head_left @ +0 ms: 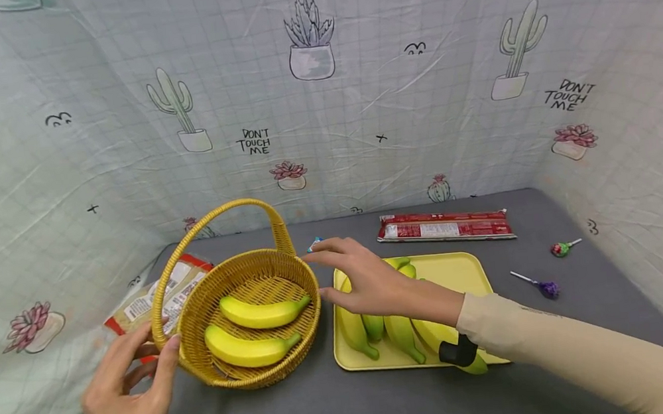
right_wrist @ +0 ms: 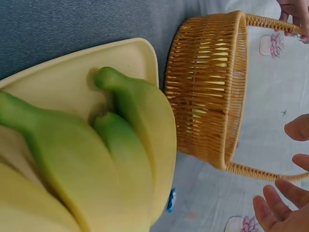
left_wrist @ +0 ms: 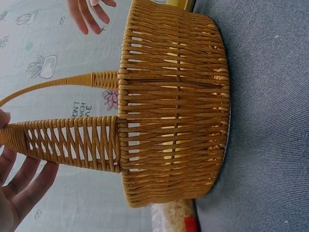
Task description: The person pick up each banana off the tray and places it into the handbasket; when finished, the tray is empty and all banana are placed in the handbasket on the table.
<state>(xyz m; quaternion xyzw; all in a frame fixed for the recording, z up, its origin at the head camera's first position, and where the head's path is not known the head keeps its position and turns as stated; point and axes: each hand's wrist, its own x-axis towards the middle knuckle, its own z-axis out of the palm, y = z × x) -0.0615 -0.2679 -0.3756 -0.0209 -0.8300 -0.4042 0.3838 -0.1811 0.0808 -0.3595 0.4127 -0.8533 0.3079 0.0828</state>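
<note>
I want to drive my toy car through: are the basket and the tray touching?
Apart. The head view shows a strip of gray table between the basket and the tray.

Just behind the right hand point(head_left: 368, 280) I see a pale beige sleeve point(head_left: 566, 338) — long, close-fitting, faintly marked with a thin dark line — and a small black piece point(head_left: 458, 353) jutting out below its cuff point(head_left: 477, 314).

The handle point(head_left: 282, 235) arches over the basket point(head_left: 191, 324), an obstacle from above, with open room beneath it. The left hand point(head_left: 127, 393) blocks the handle's left foot; a narrow strip of table point(head_left: 326, 347) separates basket and tray point(head_left: 452, 275).
</note>
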